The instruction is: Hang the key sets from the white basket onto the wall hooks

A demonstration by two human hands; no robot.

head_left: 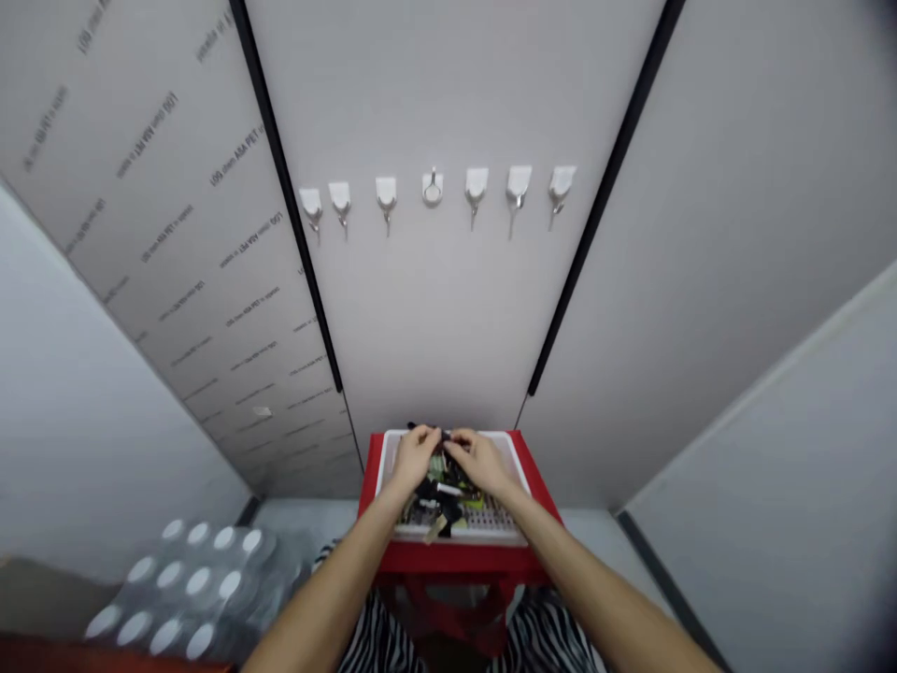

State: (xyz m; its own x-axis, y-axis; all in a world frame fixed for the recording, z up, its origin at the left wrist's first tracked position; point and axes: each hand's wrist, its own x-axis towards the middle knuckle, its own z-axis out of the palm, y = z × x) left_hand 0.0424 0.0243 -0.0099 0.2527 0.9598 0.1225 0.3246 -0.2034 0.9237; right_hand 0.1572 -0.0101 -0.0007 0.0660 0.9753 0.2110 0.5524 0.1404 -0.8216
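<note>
A white plastic basket (519,460) with a perforated bottom stands in front of me, filled with a jumble of small dark, green and pale items (448,491). Over its far part, my left hand (416,454) and my right hand (482,460) meet with fingers bent inward. Between their fingertips is a small dark piece (447,436), too small and blurred to name. Both hands look closed on it. A dark item with a tan end (435,529) lies near the basket's front rim.
The basket rests on a red stool or small table (455,559). Several white hooks with metal ends (386,193) are stuck to the pale wall panel (434,308) ahead. Several white-capped bottles (200,579) stand at the lower left. Black strips (603,215) run down the wall.
</note>
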